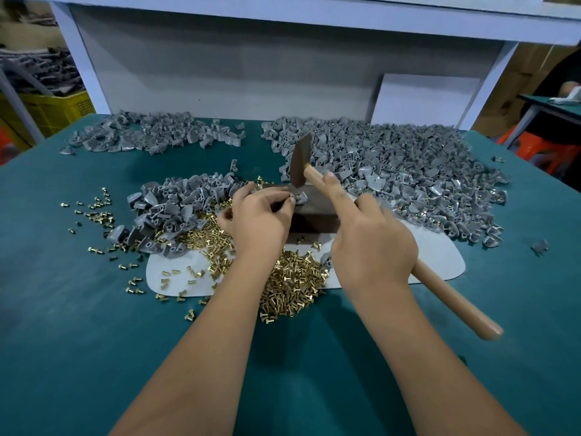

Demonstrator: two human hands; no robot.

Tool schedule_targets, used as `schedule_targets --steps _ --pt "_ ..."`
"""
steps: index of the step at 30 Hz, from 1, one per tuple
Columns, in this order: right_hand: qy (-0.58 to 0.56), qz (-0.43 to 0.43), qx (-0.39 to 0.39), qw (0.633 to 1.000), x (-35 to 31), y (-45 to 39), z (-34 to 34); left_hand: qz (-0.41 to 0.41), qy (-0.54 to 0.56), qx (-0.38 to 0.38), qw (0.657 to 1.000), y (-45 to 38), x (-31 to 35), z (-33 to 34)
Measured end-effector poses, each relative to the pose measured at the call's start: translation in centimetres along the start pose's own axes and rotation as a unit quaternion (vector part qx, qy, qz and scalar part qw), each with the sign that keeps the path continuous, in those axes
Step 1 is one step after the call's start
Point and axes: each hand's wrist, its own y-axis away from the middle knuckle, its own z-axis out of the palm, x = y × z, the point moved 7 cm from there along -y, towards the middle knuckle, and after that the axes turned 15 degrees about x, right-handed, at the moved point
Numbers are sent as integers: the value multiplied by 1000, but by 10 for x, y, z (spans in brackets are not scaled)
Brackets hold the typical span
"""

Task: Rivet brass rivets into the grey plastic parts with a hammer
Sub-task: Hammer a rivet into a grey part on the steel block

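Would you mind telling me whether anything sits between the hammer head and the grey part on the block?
Nothing visible does. The hammer head hangs just above the grey part on the dark block; the left hand pinches the part from its left side.

Even bright light, soft shadows, wide-angle edge distortion.

No text, label, brand or number can be read anywhere (parts, hammer and bench all bare).
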Motion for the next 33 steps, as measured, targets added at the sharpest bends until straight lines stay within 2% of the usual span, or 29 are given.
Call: schedule_targets --steps 4,8,11,15,18,21,23,25,29,31,33 --pt "7 -17 4 1000 -2 1 2 4 -2 9 1000 -1 0 1" --pt "-7 11 32 999 -2 0 -5 14 -15 19 1000 -1 -1 3" --pt "22 -16 1 1000 0 3 5 27 -15 24 999 -1 0 2" --pt "27 -8 27 999 -5 2 -4 46 -26 35 998 -1 3 2" --pt "22 -15 12 1000 -3 4 1 46 -32 36 998 -1 2 1" --pt "10 5 61 998 0 0 -8 46 -23 50 997 -1 3 1" --pt "37 -25 31 999 -4 2 -1 45 -26 49 997 -1 3 1" --pt "48 -19 19 998 -2 5 2 47 -27 45 997 -1 3 0" --pt "42 -15 63 997 -3 1 -6 54 -16 52 997 0 4 0" --pt "56 -33 29 997 -5 2 1 61 -27 47 997 0 4 0" --pt "53 -11 18 998 -1 3 2 62 -30 46 997 1 5 0"
